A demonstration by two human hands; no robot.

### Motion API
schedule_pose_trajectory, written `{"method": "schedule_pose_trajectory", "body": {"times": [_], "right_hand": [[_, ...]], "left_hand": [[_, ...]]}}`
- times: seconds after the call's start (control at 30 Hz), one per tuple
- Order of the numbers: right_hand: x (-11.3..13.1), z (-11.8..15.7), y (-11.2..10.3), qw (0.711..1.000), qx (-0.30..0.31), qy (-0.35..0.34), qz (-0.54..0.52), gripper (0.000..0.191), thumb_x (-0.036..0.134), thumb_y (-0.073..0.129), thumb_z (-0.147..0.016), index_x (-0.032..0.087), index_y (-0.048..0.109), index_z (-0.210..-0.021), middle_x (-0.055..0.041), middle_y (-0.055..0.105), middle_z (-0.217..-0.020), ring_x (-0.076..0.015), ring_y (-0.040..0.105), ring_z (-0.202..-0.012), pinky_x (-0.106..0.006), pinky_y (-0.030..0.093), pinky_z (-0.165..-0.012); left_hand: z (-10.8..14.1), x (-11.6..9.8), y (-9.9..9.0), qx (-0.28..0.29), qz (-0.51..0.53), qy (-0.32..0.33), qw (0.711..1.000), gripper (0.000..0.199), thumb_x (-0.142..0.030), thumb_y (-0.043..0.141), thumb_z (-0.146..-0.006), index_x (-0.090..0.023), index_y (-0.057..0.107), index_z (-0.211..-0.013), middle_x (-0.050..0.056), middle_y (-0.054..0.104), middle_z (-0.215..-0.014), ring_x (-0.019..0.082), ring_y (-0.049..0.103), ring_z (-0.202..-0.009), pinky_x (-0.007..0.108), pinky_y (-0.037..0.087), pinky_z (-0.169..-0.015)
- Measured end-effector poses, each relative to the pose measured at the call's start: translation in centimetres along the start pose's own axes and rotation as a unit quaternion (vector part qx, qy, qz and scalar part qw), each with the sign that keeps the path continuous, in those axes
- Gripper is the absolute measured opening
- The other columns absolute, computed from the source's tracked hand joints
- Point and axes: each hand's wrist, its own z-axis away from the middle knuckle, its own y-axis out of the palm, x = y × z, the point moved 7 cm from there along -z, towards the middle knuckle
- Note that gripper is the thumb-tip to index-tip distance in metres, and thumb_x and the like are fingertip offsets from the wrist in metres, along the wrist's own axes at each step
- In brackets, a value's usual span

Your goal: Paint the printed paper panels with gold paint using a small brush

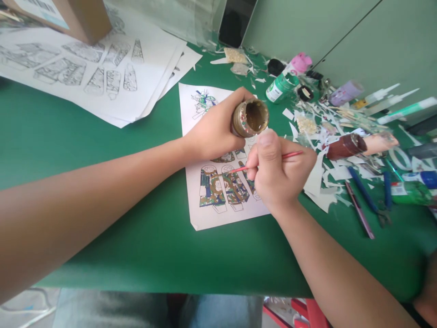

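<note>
My left hand (pixel 215 127) is wrapped round an open paint jar (pixel 243 119) with brownish paint inside, tilted above the upper part of a printed sheet (pixel 196 218). Just right of it, my right hand (pixel 280 168) pinches a thin red paintbrush (pixel 241 169). The brush tip points left, over the printed shapes, which are partly coloured in green, brown and blue. Whether the tip touches the paper cannot be made out. Both hands cover parts of the sheet, and the jar is close to my right thumb.
Line-drawn sheets (pixel 150 64) and a cardboard box (pixel 82 18) lie at the upper left of the green table (pixel 143 255). Paint bottles (pixel 282 87), paper scraps (pixel 321 182), a pen (pixel 359 209) and blue-handled pliers (pixel 367 196) spread over the right side. A phone (pixel 237 20) stands at the back.
</note>
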Motion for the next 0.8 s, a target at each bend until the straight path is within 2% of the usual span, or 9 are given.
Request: {"method": "schedule_pose_trajectory", "body": {"times": [0.23,0.4,0.57,0.8], "right_hand": [[-0.21,0.07,-0.04,1.000,-0.004,-0.009,-0.005,0.051,0.033,0.053,-0.097,0.020,0.049,-0.047,0.0059,0.044,-0.040,-0.0042,0.044,-0.038,-0.022,0.036,-0.042],[-0.13,0.07,0.14,1.000,0.013,-0.001,0.006,0.053,0.039,0.052,-0.097,0.020,0.050,-0.047,0.0053,0.045,-0.041,-0.0049,0.043,-0.038,-0.022,0.035,-0.042],[0.10,0.03,0.01,1.000,0.006,-0.006,0.000,0.051,0.033,0.054,-0.096,0.020,0.050,-0.047,0.0057,0.045,-0.041,-0.0048,0.044,-0.038,-0.022,0.035,-0.042],[0.19,0.01,-0.03,1.000,0.007,-0.009,0.013,0.053,0.037,0.052,-0.097,0.021,0.049,-0.047,0.0051,0.046,-0.042,-0.0054,0.044,-0.039,-0.023,0.036,-0.043]], "left_hand": [[-0.04,-0.06,0.03,0.004,0.002,-0.010,1.000,0.040,-0.018,0.064,-0.070,-0.020,0.047,-0.106,0.005,0.062,-0.102,0.025,0.064,-0.097,0.041,0.053,-0.082],[-0.03,-0.03,0.03,0.003,-0.001,-0.003,1.000,0.040,-0.020,0.064,-0.071,-0.021,0.047,-0.107,0.003,0.063,-0.102,0.025,0.064,-0.097,0.042,0.054,-0.083],[-0.01,-0.09,0.01,0.001,-0.002,-0.006,1.000,0.039,-0.018,0.064,-0.070,-0.021,0.047,-0.105,0.004,0.062,-0.101,0.024,0.063,-0.095,0.041,0.054,-0.081],[-0.09,-0.10,-0.03,-0.002,0.003,-0.006,1.000,0.040,-0.016,0.062,-0.067,-0.021,0.048,-0.103,0.004,0.064,-0.102,0.023,0.062,-0.092,0.039,0.052,-0.078]]}}
